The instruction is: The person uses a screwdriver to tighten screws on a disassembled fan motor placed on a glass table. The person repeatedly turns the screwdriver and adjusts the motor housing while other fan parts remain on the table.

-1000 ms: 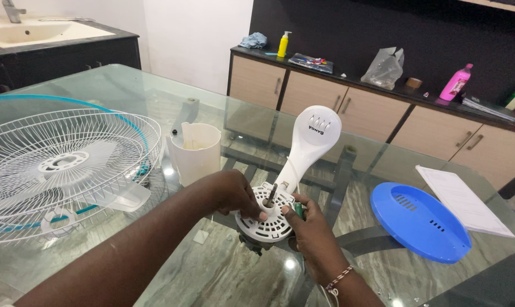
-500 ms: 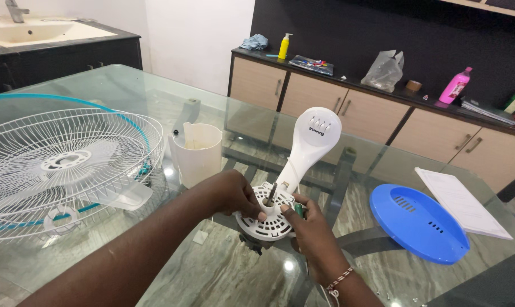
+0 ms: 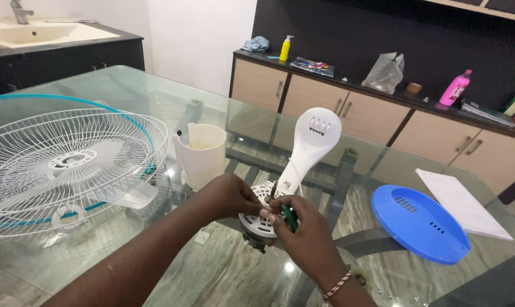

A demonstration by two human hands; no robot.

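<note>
Beside the white cup (image 3: 201,153), both hands stay put: left hand (image 3: 230,196) pinches fan motor housing (image 3: 263,213), right hand (image 3: 303,233) grips green screwdriver (image 3: 289,216); work continues unchanged.

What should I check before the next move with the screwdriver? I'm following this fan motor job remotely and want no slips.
1. Left hand steadies the white fan motor housing: ok, fingers rest on its top edge.
2. Right hand grips the green-handled screwdriver: ok, handle shows between the fingers.
3. Screwdriver tip seated in a screw: cannot tell, the fingers hide it.
4. Motor housing rests stably on the glass table: cannot tell, its underside is hidden.
5. White fan neck with buttons attached and tilting away from the hands: ok.
6. Blue cover, white cup-shaped part and wire fan guard lie apart from the hands: ok.
</note>
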